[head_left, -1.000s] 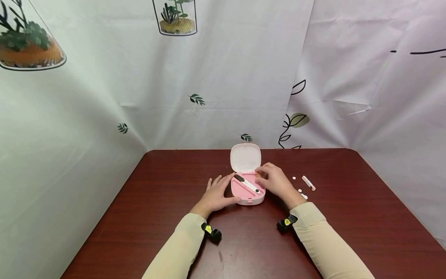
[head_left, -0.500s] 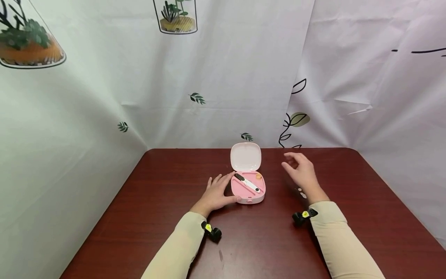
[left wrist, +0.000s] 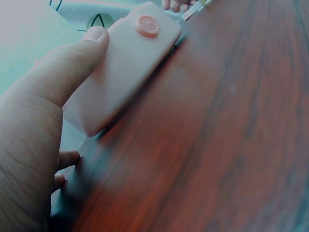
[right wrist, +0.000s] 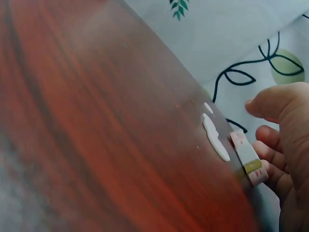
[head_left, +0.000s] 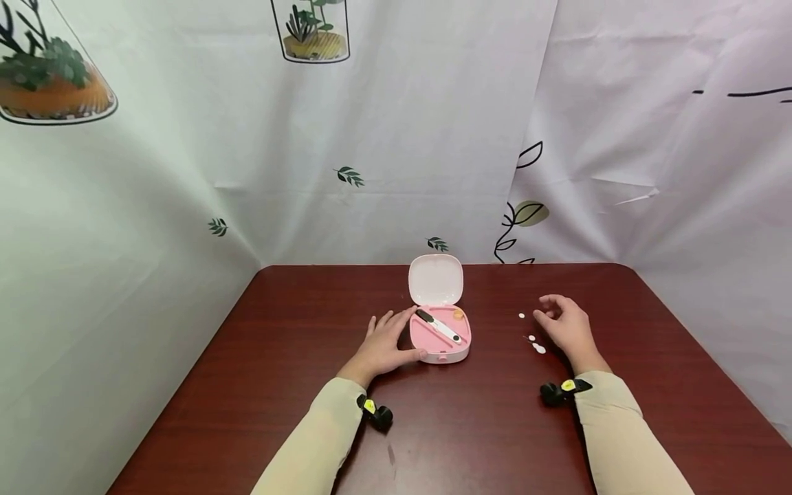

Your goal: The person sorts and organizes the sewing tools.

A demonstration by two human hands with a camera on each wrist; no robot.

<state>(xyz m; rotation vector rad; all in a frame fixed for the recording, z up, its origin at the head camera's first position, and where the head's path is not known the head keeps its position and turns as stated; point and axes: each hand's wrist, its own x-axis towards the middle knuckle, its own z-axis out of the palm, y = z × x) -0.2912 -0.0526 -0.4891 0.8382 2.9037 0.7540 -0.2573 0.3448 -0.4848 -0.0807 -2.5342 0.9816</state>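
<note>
An open pink-and-white box [head_left: 441, 349] stands at the table's far side, its white lid [head_left: 436, 279] raised. My left hand [head_left: 385, 346] lies along its left side, thumb on the front face and fingers stretched toward the back corner. Inside are a slim white tool with a dark end [head_left: 439, 326] and a small round yellow piece [head_left: 458, 314]. Right of the box, my right hand [head_left: 566, 331] is beside a short white-and-pink stick with a gold band [right wrist: 249, 162]. Its thumb stands apart from the stick; the fingers are behind it. In the head view the hand hides the stick.
Several small flat white pieces [head_left: 539, 348] lie on the brown table [head_left: 470, 426] between the box and my right hand. A white curtain [head_left: 396, 137] with plant prints hangs right behind the table's far edge.
My right hand has left the box's right corner and moved right, past the white pieces, to the stick. The yellow piece in the box has come into sight. My left hand has stayed put.
</note>
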